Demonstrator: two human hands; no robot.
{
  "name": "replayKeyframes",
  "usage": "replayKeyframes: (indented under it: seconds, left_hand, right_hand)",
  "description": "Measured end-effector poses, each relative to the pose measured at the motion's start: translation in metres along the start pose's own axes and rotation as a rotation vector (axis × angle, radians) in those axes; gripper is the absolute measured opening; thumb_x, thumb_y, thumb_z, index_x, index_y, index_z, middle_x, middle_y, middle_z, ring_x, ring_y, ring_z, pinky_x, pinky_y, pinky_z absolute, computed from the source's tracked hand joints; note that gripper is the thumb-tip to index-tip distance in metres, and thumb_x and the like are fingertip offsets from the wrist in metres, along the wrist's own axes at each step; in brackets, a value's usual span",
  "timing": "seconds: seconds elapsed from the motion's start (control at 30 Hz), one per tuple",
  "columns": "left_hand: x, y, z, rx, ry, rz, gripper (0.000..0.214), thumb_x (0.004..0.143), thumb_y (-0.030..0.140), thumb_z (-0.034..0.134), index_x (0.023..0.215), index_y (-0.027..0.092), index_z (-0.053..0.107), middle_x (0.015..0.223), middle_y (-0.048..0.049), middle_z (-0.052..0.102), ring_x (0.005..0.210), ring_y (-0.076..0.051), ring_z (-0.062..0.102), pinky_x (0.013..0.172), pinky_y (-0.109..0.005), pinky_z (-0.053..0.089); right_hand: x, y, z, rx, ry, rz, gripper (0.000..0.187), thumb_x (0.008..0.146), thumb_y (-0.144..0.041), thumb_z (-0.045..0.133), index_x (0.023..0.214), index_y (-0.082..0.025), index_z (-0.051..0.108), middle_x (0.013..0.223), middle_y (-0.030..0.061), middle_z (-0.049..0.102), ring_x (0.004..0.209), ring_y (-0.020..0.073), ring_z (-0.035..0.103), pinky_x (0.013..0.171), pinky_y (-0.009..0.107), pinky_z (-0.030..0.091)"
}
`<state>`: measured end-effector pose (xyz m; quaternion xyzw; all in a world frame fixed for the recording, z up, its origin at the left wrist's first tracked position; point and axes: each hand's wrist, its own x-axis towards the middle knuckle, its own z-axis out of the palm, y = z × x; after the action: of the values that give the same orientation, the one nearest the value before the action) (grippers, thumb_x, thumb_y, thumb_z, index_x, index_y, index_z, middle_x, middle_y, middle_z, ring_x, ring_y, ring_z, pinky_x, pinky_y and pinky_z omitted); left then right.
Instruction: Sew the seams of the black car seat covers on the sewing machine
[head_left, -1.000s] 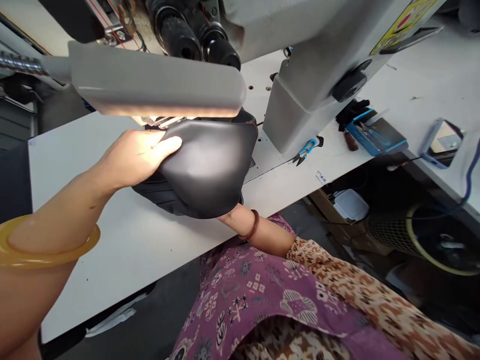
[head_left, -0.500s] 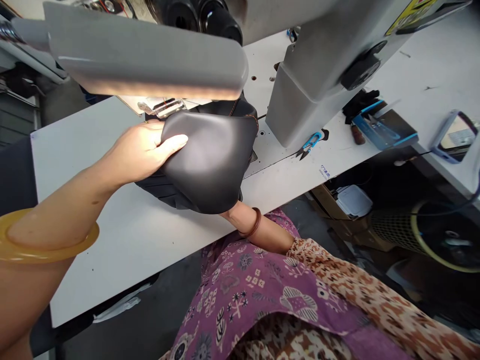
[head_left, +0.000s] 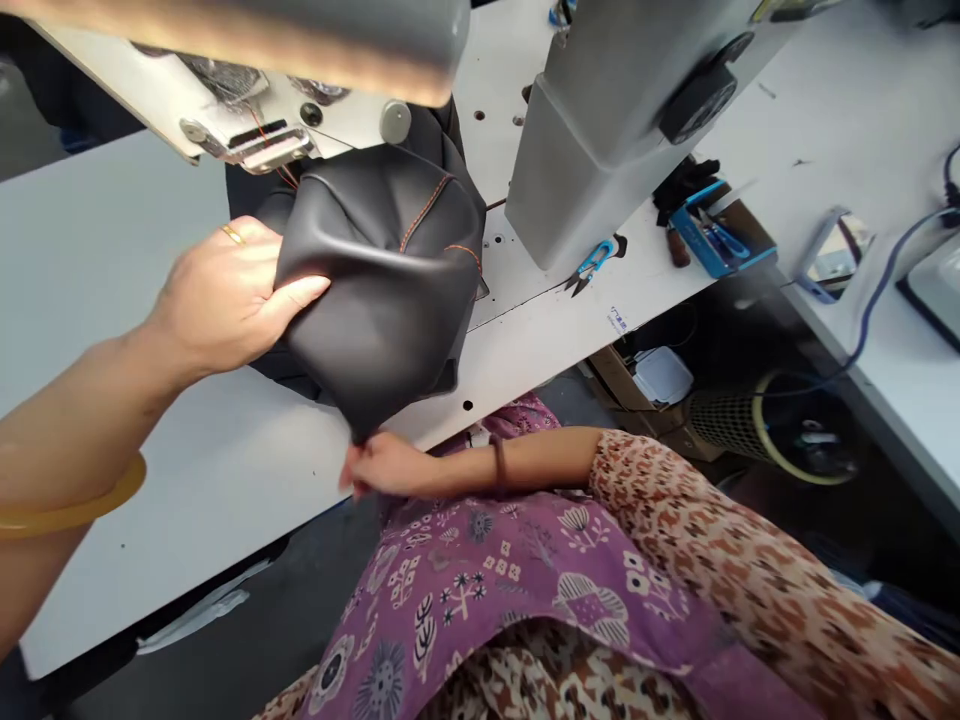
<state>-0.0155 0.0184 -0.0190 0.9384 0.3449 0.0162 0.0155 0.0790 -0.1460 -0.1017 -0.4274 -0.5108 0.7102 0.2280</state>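
Working a black leather cover at the sewing machine.

Far left of the sewing machine, wearing a yellow bangle on the forearm. Nearer the machine, clasping the cover's left edge firmly with the left hand, thumb on top, ringed fingers curled behind. Holding the cover bunched and raised off the white table, just in front of the machine's needle end and beneath its arm, orange stitching turned upward. Below the machine's front, at the table edge, bringing the right hand against the cover's lowest corner, fingers curled and blurred; pinching or merely touching, impossible to tell. Right of the machine's column, lying on the table: blue thread snips just beside its base, then a blue-edged box, then a phone farther out.
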Motion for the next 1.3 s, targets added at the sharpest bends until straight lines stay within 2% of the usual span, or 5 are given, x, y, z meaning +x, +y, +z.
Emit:
replayKeyframes:
  seconds: [0.07, 0.13, 0.33, 0.67, 1.3]
  left_hand:
    - [0.000, -0.003, -0.003, -0.052, -0.014, -0.012, 0.046, 0.084, 0.052, 0.021, 0.062, 0.018, 0.043, 0.069, -0.0007, 0.046, 0.087, -0.016, 0.047, 0.091, -0.033, 0.042]
    - [0.001, -0.004, -0.007, -0.080, -0.018, 0.000, 0.047, 0.083, 0.052, 0.023, 0.062, 0.017, 0.047, 0.071, -0.0011, 0.051, 0.086, -0.016, 0.047, 0.090, -0.035, 0.042]
    - [-0.001, -0.002, -0.012, 0.045, 0.016, 0.162, 0.050, 0.088, 0.036, 0.022, 0.080, 0.015, 0.066, 0.079, -0.0081, 0.063, 0.083, -0.021, 0.053, 0.082, -0.038, 0.046]
    - [-0.024, 0.016, 0.008, 0.209, 0.217, 0.207, 0.029, 0.091, 0.032, 0.049, 0.111, 0.023, 0.068, 0.116, -0.0048, 0.069, 0.090, -0.024, 0.063, 0.067, -0.036, 0.041]
    - [-0.014, 0.047, 0.023, 0.243, 0.404, 0.042, 0.033, 0.095, 0.027, 0.038, 0.100, 0.013, 0.068, 0.096, -0.0112, 0.071, 0.081, -0.023, 0.060, 0.061, -0.038, 0.037]
  right_hand:
    - [-0.020, -0.028, -0.009, -0.369, -0.230, -0.323, 0.015, 0.084, -0.014, 0.048, 0.088, -0.014, 0.063, 0.082, 0.0013, 0.066, 0.074, 0.0105, 0.059, 0.071, 0.022, 0.048]
    - [-0.032, -0.069, -0.033, -0.876, -0.231, -0.673, 0.026, 0.089, -0.020, 0.041, 0.105, -0.015, 0.061, 0.101, 0.0043, 0.064, 0.093, 0.0140, 0.058, 0.085, 0.028, 0.046]
    - [-0.011, -0.144, -0.114, -1.726, 0.283, -0.567, 0.044, 0.091, -0.022, 0.028, 0.120, 0.002, 0.050, 0.118, 0.0102, 0.056, 0.115, 0.0239, 0.051, 0.096, 0.042, 0.039]
    - [-0.026, -0.082, -0.118, -1.958, 0.377, -0.526, 0.039, 0.095, -0.007, 0.025, 0.116, -0.010, 0.058, 0.120, 0.0104, 0.062, 0.109, 0.0197, 0.052, 0.061, 0.031, 0.034]
    - [-0.018, -0.117, -0.137, -1.867, 0.286, -0.418, 0.031, 0.086, -0.005, 0.037, 0.098, -0.016, 0.063, 0.097, 0.0082, 0.067, 0.090, 0.0181, 0.054, 0.065, 0.029, 0.034]
